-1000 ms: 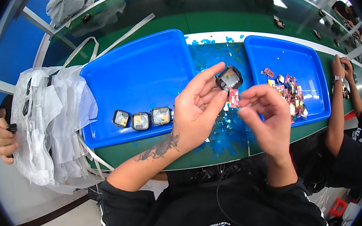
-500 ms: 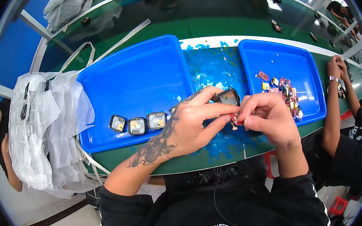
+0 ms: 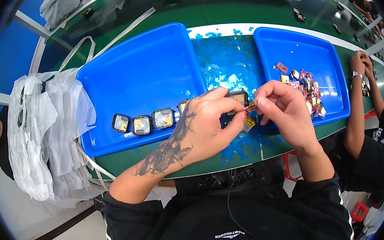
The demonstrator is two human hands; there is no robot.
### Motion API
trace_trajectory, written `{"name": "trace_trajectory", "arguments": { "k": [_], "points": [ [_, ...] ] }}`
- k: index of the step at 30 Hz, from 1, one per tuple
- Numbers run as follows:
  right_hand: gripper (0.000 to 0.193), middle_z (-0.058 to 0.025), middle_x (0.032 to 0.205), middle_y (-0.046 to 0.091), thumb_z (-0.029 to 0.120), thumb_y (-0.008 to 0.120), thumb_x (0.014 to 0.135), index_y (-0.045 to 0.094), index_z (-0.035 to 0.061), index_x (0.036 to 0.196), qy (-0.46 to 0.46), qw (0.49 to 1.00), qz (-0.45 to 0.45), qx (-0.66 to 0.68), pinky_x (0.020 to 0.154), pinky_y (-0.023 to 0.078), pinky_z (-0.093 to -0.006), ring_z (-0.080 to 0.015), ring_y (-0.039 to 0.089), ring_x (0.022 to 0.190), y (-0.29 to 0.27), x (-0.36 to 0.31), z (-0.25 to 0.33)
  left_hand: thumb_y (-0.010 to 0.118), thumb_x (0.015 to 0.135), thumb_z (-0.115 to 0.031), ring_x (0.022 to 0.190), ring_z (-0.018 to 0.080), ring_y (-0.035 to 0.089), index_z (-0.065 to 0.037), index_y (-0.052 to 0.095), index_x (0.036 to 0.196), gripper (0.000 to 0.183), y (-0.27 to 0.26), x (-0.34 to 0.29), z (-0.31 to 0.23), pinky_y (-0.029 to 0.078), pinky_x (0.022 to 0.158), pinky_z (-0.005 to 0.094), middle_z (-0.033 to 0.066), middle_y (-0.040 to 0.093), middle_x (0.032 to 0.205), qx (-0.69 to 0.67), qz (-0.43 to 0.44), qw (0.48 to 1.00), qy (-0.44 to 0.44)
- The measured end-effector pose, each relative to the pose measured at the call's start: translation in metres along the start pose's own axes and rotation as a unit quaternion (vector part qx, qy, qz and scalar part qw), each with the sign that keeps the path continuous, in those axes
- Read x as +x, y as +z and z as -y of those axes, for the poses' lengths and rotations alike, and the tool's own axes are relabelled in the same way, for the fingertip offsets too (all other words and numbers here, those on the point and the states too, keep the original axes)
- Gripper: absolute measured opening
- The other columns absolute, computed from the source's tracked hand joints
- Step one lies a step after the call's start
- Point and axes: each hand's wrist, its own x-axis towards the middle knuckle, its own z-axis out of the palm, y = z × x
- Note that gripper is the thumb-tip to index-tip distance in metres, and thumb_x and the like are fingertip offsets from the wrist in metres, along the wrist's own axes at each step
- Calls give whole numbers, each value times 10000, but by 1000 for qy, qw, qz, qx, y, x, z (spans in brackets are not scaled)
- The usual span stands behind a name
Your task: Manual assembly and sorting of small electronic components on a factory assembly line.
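Observation:
My left hand (image 3: pixel 207 127) and my right hand (image 3: pixel 287 114) meet over the table between two blue trays. Between them is a small red circuit board (image 3: pixel 250 107), pinched by the thumb and fingers of each hand and partly covered by them. A small yellow part (image 3: pixel 249 123) shows just below it; whether it is joined to the board I cannot tell. Right behind the fingertips is a black square housing (image 3: pixel 238 98), partly hidden by my left hand. Similar black housings with pale insides (image 3: pixel 162 118) stand in a row in the left tray, the nearest partly behind my left wrist.
The large left blue tray (image 3: pixel 135 63) and the smaller right blue tray (image 3: pixel 295 40) flank a strip strewn with blue film scraps (image 3: pixel 216 62). Loose red boards (image 3: pixel 306 86) pile up in the right tray. White plastic bags (image 3: pixel 48 143) hang at left. A co-worker's arms (image 3: pixel 354 90) are at right.
The red board has turned between my fingers, and the yellow part now shows beneath it. My right fingers have shifted slightly up. The view has tilted a little, so the trays sit higher.

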Motion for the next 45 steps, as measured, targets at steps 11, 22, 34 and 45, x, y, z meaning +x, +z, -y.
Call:
{"name": "trace_trajectory", "arguments": {
  "k": [11, 22, 34, 45],
  "points": [
    [254, -41, 862, 645, -47, 719, 824, 552, -4, 1010, -126, 985, -115, 19, 653, 487, -171, -58, 627, 787, 21, 3, -18, 567, 919, 50, 1059, 169, 630, 52, 599, 1235, 317, 4, 0, 5, 539, 933, 284, 117, 604, 1153, -275, 11, 958, -78],
    [265, -25, 834, 607, -56, 722, 814, 528, 14, 979, -174, 968, -174, -39, 611, 445, -160, -40, 589, 737, 27, 4, -24, 567, 912, 71, 1064, 171, 644, 27, 538, 1295, 387, 7, 2, -1, 528, 947, 288, 131, 636, 1177, -363, -13, 928, -89],
    [273, -26, 810, 613, -50, 730, 812, 510, 18, 959, -205, 960, -190, -23, 612, 426, -164, -30, 541, 685, 33, 1, -30, 546, 896, 81, 1029, 153, 651, 5, 548, 1230, 343, 19, -3, 2, 541, 872, 270, 140, 640, 1132, -324, -73, 942, -47],
    [409, -43, 963, 576, -50, 713, 807, 495, 23, 1145, -135, 977, -154, -66, 650, 497, -181, -69, 572, 832, 35, 4, -17, 572, 880, 85, 1021, 162, 658, 8, 517, 1205, 339, 18, -3, 3, 539, 878, 279, 134, 654, 1110, -335, -77, 937, -66]
  ]
}}
